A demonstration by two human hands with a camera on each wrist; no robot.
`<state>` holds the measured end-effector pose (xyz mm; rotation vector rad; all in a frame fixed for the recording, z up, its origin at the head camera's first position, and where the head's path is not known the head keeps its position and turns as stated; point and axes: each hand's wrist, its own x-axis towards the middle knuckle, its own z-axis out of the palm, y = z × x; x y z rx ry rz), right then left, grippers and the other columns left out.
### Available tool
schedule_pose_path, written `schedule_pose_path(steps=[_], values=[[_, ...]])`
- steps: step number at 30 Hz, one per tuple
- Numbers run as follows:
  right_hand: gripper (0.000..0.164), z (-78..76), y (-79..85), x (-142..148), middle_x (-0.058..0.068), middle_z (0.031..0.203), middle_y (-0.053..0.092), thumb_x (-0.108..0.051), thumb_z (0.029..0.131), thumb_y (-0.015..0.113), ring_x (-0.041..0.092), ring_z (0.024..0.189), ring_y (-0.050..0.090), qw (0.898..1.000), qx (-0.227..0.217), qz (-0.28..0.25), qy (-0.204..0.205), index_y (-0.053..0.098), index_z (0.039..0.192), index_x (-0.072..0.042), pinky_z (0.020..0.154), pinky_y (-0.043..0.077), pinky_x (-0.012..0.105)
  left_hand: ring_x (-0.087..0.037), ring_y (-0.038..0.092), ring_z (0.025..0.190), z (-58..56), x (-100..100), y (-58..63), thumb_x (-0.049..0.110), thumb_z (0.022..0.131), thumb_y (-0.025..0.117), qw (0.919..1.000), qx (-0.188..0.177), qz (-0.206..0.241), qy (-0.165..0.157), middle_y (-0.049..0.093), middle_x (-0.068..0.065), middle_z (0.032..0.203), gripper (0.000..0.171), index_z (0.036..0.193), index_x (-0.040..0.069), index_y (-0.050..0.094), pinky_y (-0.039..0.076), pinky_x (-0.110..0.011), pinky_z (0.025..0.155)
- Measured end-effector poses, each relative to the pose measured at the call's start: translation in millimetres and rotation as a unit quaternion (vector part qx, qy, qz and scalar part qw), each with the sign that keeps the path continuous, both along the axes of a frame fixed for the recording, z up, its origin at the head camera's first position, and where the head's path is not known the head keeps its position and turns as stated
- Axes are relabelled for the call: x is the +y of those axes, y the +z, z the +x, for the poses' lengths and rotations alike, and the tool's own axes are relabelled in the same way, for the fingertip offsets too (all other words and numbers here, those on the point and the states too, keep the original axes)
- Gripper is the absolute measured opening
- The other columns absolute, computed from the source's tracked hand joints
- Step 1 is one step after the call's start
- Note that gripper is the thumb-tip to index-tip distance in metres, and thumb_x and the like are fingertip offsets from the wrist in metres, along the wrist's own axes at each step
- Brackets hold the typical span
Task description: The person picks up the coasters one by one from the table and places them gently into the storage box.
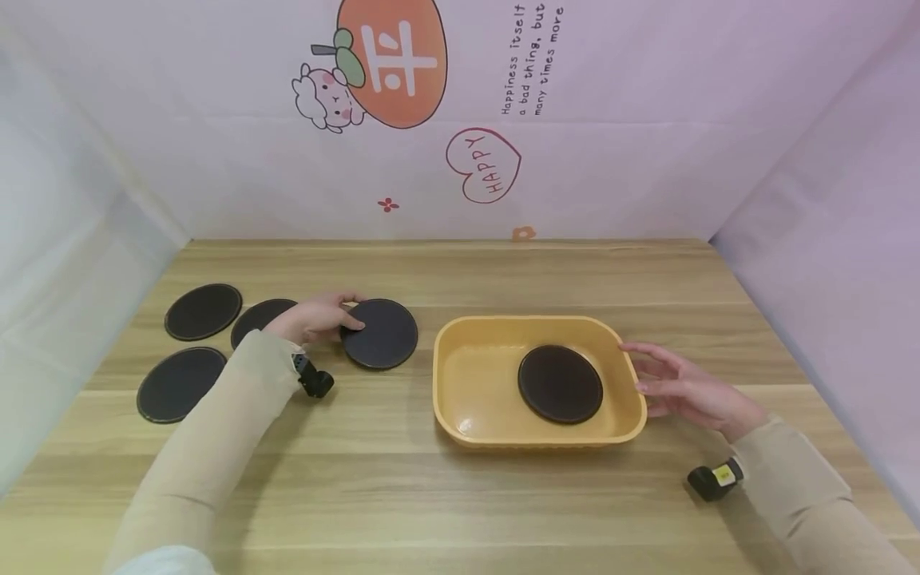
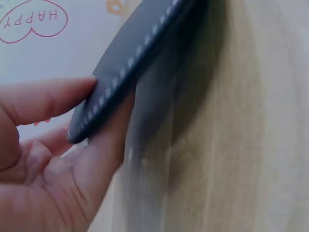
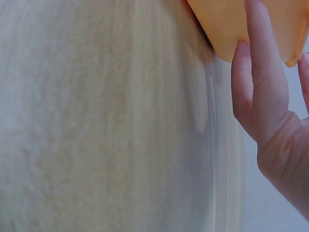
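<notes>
My left hand [image 1: 316, 316] pinches the near edge of a round black coaster [image 1: 379, 334], thumb on top and fingers underneath. In the left wrist view that coaster [image 2: 130, 53] shows light stitching along its rim and is tilted over the wood, its shadow below. A yellow rectangular plastic basin [image 1: 467, 359] stands to the right, with another black coaster [image 1: 561, 383] lying inside it. At the basin's right end is my right hand [image 1: 690, 391], its extended fingers against the rim and outer wall. The right wrist view shows these fingers [image 3: 265, 72] fairly straight.
Several more black coasters lie at the left of the wooden table [image 1: 359, 495]: one at the back [image 1: 204, 311], one nearer [image 1: 180, 385], and one [image 1: 262, 315] partly behind the left wrist. White printed cloth [image 1: 611, 176] encloses the back and sides.
</notes>
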<state>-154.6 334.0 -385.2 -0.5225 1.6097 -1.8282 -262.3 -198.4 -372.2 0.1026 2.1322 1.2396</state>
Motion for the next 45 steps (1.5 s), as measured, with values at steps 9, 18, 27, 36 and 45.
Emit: schedule_pose_path(steps=[9,18,27,36,45], values=[[0.055,-0.1,3.0,-3,-0.009,0.131,0.05,0.008,0.096,0.039,0.015,0.113,0.058,1.0,-0.006,-0.003,-0.001,0.041,0.136,-0.029,0.084,0.054,0.044,-0.006,0.065,0.081,11.0,-1,2.8,0.001,0.098,0.041,0.9908,-0.039,0.126,0.03,0.027,-0.032,0.147,0.06,0.15,0.001,0.011,0.047,-0.015,0.053],[0.055,0.2,2.0,-2,-0.011,0.13,0.05,0.007,0.096,0.04,0.015,0.113,0.059,1.0,-0.003,0.002,-0.006,0.042,0.135,-0.03,0.083,0.054,0.044,-0.002,0.062,0.09,15.8,16,18.6,-0.004,0.098,0.034,0.9681,-0.033,0.237,0.075,0.017,-0.026,0.153,0.059,0.149,-0.001,0.004,0.053,-0.021,0.08],[0.054,-0.5,2.2,-4,-0.01,0.13,0.048,0.007,0.095,0.041,0.015,0.112,0.059,1.0,-0.005,0.015,-0.016,0.041,0.135,-0.03,0.084,0.054,0.045,-0.004,0.063,0.088,20.2,36,43.4,-0.006,0.098,0.033,0.9589,-0.022,0.269,0.088,0.018,-0.027,0.153,0.061,0.15,-0.001,0.003,0.053,-0.019,0.077],[0.054,-2.9,4.5,-1,-0.011,0.129,0.05,0.006,0.095,0.042,0.015,0.111,0.06,1.0,-0.003,0.022,-0.02,0.042,0.134,-0.031,0.083,0.054,0.044,-0.006,0.064,0.084,22.2,82,71.7,-0.007,0.096,0.037,0.9519,0.001,0.297,0.075,0.026,-0.026,0.151,0.058,0.149,-0.001,0.014,0.054,-0.021,0.071],[0.055,-0.4,0.4,0,-0.009,0.129,0.05,0.008,0.095,0.04,0.017,0.111,0.06,1.0,-0.005,0.003,-0.011,0.042,0.136,-0.03,0.083,0.054,0.045,-0.008,0.063,0.077,26.1,148,85.8,-0.009,0.094,0.04,0.9447,0.001,0.325,0.043,0.037,-0.027,0.145,0.053,0.145,-0.002,0.026,0.053,-0.022,0.067]])
